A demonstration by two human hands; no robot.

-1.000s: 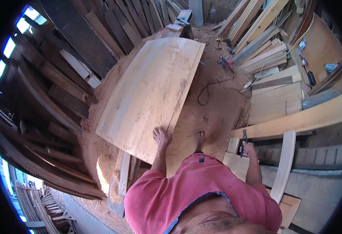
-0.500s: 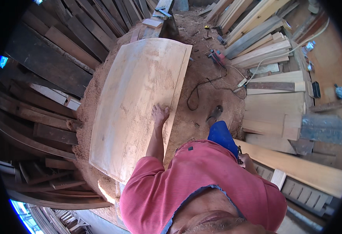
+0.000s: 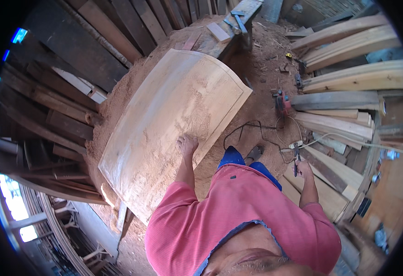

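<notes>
A wide, pale wooden panel [image 3: 164,110] lies before me, streaked with sawdust and bordered by a line along its right side. My left hand [image 3: 187,143] rests on its surface near the right edge, fingers apart and slightly bent, holding nothing. Out to the right, away from the panel, my right hand [image 3: 304,168] is closed around a slim dark hand tool [image 3: 296,158]. The tool stands roughly upright in the picture; its exact kind is too small to make out.
A red power tool [image 3: 283,102] with a dark cord [image 3: 240,131] lies on the dusty ground beyond my right hand. At the far end, a bench [image 3: 231,39] bears a hammer [image 3: 240,22] and a small wood block [image 3: 218,32]. Stacked boards [image 3: 339,126] line the right; dark planks [image 3: 68,99] line the left.
My right hand has come out from beside my body to the right, bringing the dark tool into plain sight. The view has turned; my left hand stays on the panel.
</notes>
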